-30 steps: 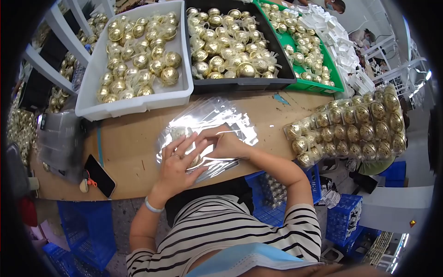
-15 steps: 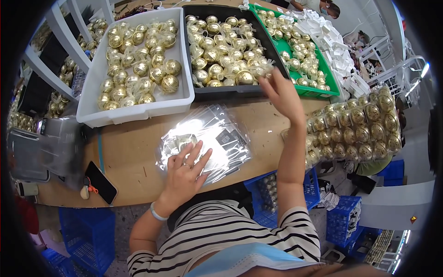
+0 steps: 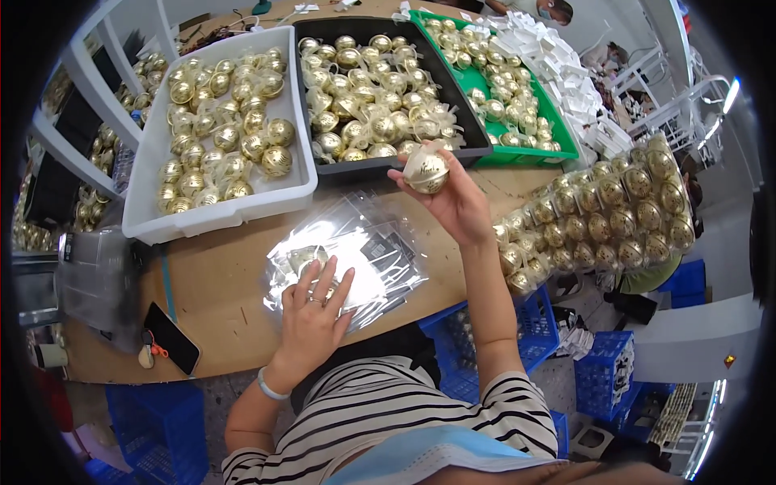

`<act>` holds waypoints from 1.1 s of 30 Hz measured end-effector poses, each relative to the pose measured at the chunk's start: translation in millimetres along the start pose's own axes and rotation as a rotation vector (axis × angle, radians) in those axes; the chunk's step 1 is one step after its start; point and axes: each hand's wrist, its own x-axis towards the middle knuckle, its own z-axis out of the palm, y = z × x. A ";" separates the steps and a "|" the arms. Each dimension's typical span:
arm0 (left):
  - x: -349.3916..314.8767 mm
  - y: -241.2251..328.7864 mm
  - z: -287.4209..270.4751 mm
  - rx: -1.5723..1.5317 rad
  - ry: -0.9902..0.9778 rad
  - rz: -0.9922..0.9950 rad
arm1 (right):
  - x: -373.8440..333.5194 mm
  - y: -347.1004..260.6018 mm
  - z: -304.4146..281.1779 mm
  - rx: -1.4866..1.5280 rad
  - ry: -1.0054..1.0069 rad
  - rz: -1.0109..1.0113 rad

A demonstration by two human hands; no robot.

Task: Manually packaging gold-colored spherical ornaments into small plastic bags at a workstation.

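Note:
My right hand point(image 3: 462, 208) grips a gold bauble point(image 3: 426, 173) with a pale sheer ribbon at its top, raised just in front of the black tray point(image 3: 380, 168). My left hand point(image 3: 311, 323) lies flat, fingers spread, on a fanned pile of clear plastic sleeves point(image 3: 368, 271) with dark printed parts. Something round and pale shows through the plastic by its fingertips; glare hides the detail. Many gold baubles with ribbons fill the black tray. More lie in the white tray point(image 3: 222, 217) to its left and in the green tray point(image 3: 529, 155) to its right.
Clear moulded packs of gold baubles point(image 3: 598, 212) stand at the table's right. A phone point(image 3: 172, 339) with an orange-corded item lies at left, near clear plastic boxes point(image 3: 99, 279). White small boxes point(image 3: 550, 65) heap at the back right. Blue crates point(image 3: 158, 428) stand below the table.
My right hand has drawn back from the black tray's near right corner, moving left and toward me, and now shows a gold bauble in its fingers. My left hand stays on the sleeves.

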 end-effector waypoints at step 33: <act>13.6 -12.0 -7.4 -0.022 -0.076 0.110 | -33.4 65.9 -6.9 -0.859 -0.261 0.204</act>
